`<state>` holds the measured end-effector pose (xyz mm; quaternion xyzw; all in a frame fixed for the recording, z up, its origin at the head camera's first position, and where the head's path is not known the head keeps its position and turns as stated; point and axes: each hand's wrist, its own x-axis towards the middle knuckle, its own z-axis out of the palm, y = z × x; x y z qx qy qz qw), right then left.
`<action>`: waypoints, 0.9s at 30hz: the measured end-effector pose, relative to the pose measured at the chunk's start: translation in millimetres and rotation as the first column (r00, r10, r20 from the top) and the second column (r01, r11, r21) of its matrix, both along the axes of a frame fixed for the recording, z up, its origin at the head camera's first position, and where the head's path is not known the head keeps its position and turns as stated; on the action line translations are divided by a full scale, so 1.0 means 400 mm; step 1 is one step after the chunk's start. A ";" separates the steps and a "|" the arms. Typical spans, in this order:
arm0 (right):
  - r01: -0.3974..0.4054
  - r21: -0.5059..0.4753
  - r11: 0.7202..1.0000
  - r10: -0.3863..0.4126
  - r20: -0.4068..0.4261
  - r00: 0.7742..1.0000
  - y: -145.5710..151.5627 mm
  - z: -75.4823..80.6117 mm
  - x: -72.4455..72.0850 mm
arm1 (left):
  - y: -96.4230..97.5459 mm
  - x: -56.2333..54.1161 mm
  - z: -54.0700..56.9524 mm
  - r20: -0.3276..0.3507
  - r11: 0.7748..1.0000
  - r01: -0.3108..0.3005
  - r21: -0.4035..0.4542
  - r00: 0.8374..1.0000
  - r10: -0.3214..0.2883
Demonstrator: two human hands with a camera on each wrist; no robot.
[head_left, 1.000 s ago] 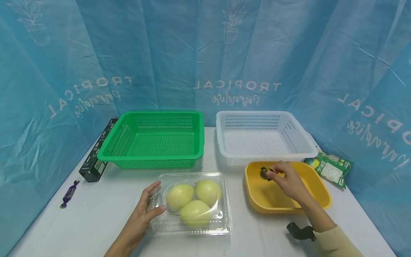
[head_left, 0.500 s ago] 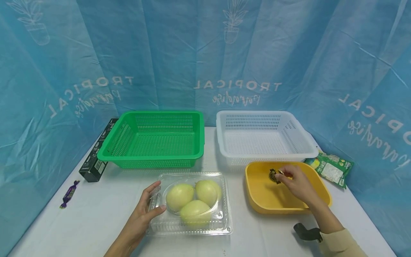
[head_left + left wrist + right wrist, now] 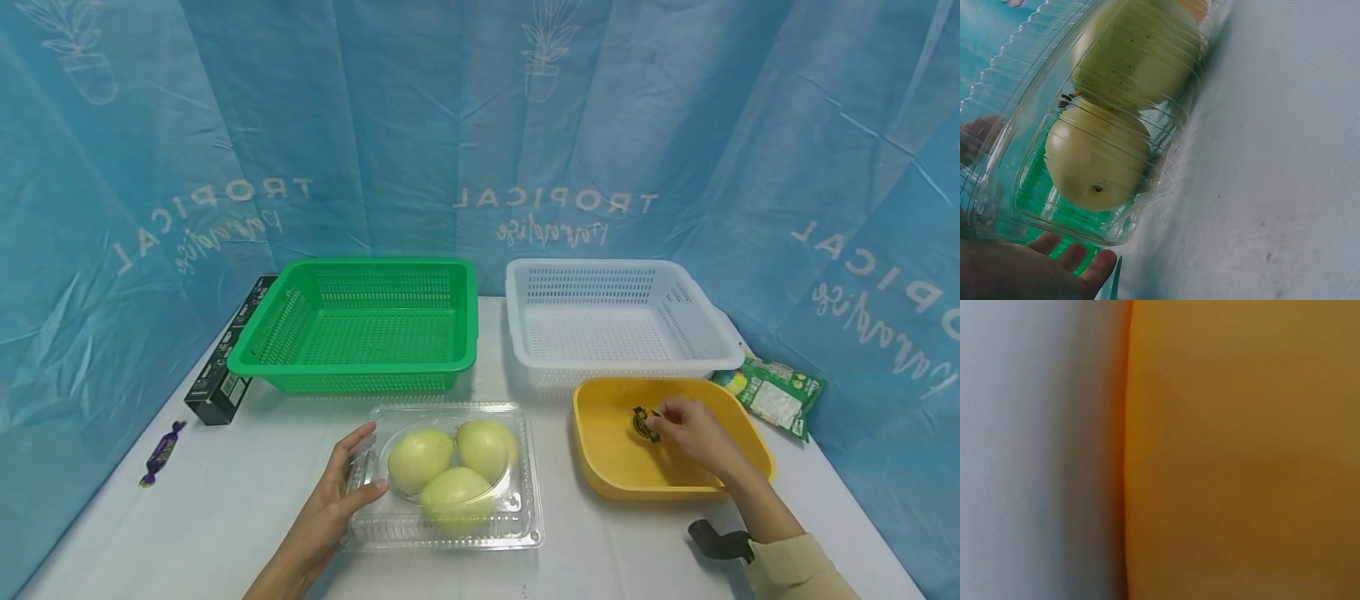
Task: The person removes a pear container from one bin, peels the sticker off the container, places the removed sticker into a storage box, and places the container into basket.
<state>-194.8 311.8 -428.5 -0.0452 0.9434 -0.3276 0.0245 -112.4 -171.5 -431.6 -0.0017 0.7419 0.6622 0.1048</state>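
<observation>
A clear plastic clamshell box (image 3: 517, 475) with three pale yellow-green round fruits (image 3: 457, 496) inside rests on the white table. My left hand (image 3: 322, 508) grips its left end, thumb over the lid and fingers along the side. In the left wrist view, fingertips (image 3: 1102, 265) lie against the box end. Over the yellow basin (image 3: 600, 467) at the right, my right hand (image 3: 697, 433) pinches a small flat black-and-gold piece (image 3: 642, 423) with a round emblem. The right wrist view shows only the blurred basin wall (image 3: 1241, 425); the hand is out of it.
Behind stand a green basket (image 3: 367, 333) and a white basket (image 3: 592, 333). A long black box (image 3: 225, 375) and a purple wrapped candy (image 3: 162, 454) lie left. A green packet (image 3: 776, 392) sits right, a dark curved pipe-shaped thing (image 3: 716, 542) near the right forearm.
My right hand has moved right and slightly toward me within the basin, carrying the black-and-gold piece. The left hand and the clamshell box have stayed in place.
</observation>
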 end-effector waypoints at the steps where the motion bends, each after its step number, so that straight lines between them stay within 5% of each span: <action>1: -0.005 0.003 1.000 0.005 0.011 1.000 0.000 -0.002 0.000 | 0.000 0.000 0.000 -0.001 1.000 0.000 -0.001 1.000 0.000; 9: -0.009 0.017 1.000 0.008 0.105 0.994 -0.007 -0.010 0.000 | -0.002 0.002 -0.001 0.000 1.000 0.006 0.005 1.000 -0.006; 27: 0.000 0.218 0.976 -0.015 0.067 0.998 -0.014 -0.021 -0.001 | 0.001 0.002 0.002 0.005 1.000 0.001 0.011 1.000 -0.001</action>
